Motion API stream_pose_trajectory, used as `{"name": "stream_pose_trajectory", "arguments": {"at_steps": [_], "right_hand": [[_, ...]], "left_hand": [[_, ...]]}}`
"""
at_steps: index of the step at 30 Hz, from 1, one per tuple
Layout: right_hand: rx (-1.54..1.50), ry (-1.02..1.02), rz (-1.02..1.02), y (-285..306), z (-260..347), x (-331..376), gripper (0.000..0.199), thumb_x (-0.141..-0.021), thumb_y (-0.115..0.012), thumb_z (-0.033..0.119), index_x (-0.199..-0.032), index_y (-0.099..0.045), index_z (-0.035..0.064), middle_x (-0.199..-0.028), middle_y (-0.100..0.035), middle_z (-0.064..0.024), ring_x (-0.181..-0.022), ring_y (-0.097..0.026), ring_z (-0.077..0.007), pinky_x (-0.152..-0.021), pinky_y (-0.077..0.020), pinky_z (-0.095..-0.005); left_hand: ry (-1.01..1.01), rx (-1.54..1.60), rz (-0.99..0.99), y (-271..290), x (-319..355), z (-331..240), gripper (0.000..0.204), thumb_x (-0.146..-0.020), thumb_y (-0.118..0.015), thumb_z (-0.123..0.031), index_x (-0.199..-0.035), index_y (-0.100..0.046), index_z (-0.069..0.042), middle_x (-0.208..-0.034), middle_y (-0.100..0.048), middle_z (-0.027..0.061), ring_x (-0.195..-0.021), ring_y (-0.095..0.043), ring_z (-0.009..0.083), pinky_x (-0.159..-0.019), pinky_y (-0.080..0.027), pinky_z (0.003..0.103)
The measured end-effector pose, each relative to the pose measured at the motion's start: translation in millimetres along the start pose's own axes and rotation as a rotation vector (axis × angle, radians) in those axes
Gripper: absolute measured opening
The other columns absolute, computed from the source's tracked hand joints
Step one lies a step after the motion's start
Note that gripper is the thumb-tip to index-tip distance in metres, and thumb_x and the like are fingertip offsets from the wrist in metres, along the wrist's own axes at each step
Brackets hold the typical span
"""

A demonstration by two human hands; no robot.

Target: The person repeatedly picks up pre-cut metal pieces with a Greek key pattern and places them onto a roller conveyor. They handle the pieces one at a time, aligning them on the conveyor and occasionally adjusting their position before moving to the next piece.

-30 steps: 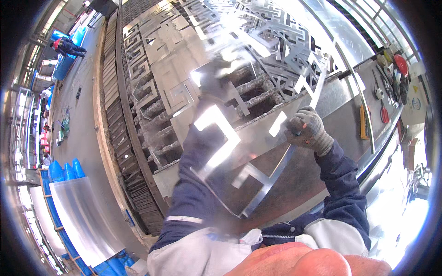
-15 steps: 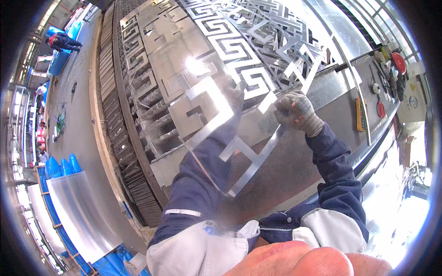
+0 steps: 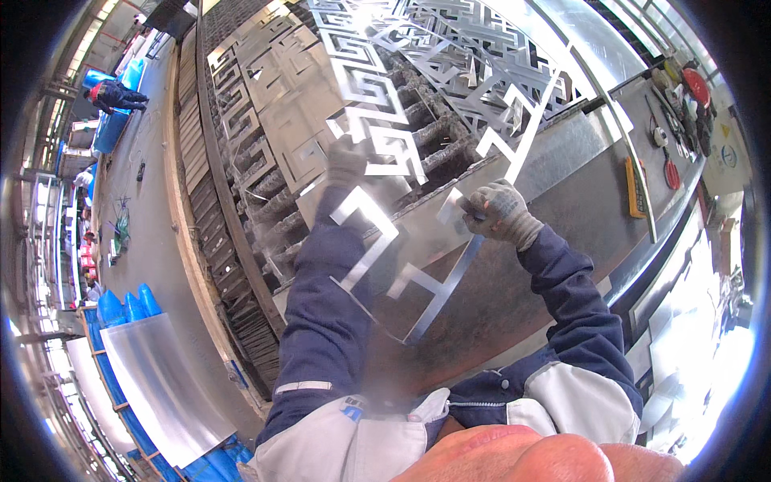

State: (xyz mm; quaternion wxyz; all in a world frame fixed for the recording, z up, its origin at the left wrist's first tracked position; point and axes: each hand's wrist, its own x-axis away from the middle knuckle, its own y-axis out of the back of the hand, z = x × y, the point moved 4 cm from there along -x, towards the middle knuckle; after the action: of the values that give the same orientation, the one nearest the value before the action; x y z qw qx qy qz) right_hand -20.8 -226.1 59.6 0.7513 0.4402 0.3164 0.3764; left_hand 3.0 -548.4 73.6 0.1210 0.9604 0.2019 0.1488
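My right hand (image 3: 499, 210), in a grey knit glove, is closed on a long skeleton strip (image 3: 526, 145) of bright cut sheet metal with stubby branches. This strip slants from the upper right down in front of my chest, and its bent lower arms lie over my left sleeve. My left hand (image 3: 347, 161), also gloved, reaches farther out to the near left edge of a silvery meander-cut metal panel (image 3: 389, 145). Its fingers look closed on that edge, partly blurred. Left of the panel lies a duller cut sheet (image 3: 293, 104).
Tangled cut metal offcuts (image 3: 482, 48) lie at the far right over a slatted cutting bed (image 3: 434, 120). Red-handled scissors (image 3: 671, 173) and a yellow tool (image 3: 634, 189) rest on the right ledge. Sheets (image 3: 165, 386) lean at left; a person (image 3: 116, 96) stands far left.
My left hand has moved left, and the meander panel has shifted left with it, baring slats on its right side. The skeleton strip and right hand have shifted slightly left and down.
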Motion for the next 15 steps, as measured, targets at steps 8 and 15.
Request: {"name": "stream_pose_trajectory", "arguments": {"at_steps": [8,15], "right_hand": [[0.297,0.034,0.353,-45.2,1.4,28.4,0.022,-0.079,-0.07,0.038,-0.094,-0.072,0.0218,-0.091,-0.071,-0.0026,-0.093,-0.07,-0.0206,-0.094,-0.0476,-0.0427],[0.031,-0.02,0.279,-90.2,54.3,-11.9,0.027,-0.085,-0.067,0.043,-0.087,-0.071,0.0168,-0.085,-0.071,-0.007,-0.088,-0.07,-0.027,-0.089,-0.0479,-0.0449]], "left_hand": [[-0.181,0.625,0.112,84.0,9.3,-94.3,0.016,-0.087,-0.074,-0.008,-0.097,-0.069,0.003,-0.091,-0.072,0.0084,-0.073,-0.071,0.0165,-0.063,-0.059,0.025],[-0.121,0.564,-0.001,18.6,-2.1,4.4,0.029,-0.089,-0.07,-0.012,-0.113,-0.066,0.003,-0.106,-0.072,0.0134,-0.09,-0.071,0.0224,-0.073,-0.058,0.029]]}}
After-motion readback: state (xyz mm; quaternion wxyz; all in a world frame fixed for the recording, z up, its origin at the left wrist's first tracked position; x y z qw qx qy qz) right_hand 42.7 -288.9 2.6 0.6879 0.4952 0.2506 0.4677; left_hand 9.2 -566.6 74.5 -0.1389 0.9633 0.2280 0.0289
